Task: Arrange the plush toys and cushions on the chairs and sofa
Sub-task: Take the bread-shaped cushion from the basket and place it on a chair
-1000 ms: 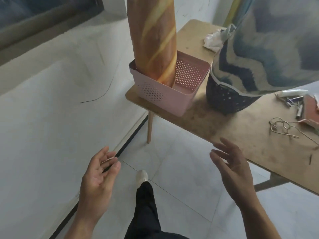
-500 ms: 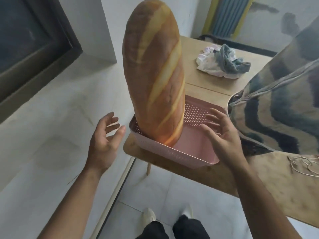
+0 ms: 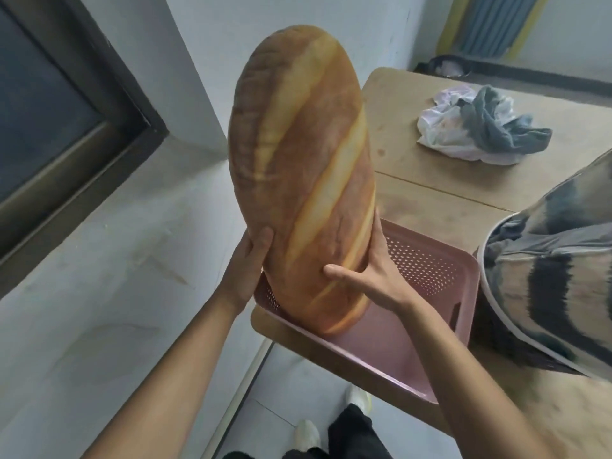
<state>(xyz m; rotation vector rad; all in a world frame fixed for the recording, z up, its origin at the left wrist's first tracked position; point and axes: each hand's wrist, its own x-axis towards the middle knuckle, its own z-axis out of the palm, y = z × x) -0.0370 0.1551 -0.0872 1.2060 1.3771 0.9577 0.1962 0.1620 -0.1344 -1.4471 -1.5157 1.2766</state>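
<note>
A big plush toy shaped like a bread loaf (image 3: pixel 299 167) stands upright with its lower end in a pink perforated basket (image 3: pixel 427 286) on the wooden table (image 3: pixel 430 200). My left hand (image 3: pixel 246 263) grips the loaf's lower left side, thumb on the front. My right hand (image 3: pixel 371 276) grips its lower right side, thumb across the front and fingers behind. A striped blue and beige cushion (image 3: pixel 556 266) fills the right edge, sitting in a dark container that it mostly hides.
A crumpled white bag with grey cloth (image 3: pixel 477 130) lies further back on the table. A white wall with a dark window frame (image 3: pixel 82 154) is close on the left. My shoes (image 3: pixel 308 435) stand on the tiled floor below the table edge.
Both hands rose from open in the air and closed onto the sides of the bread loaf plush. The view moved closer to the basket.
</note>
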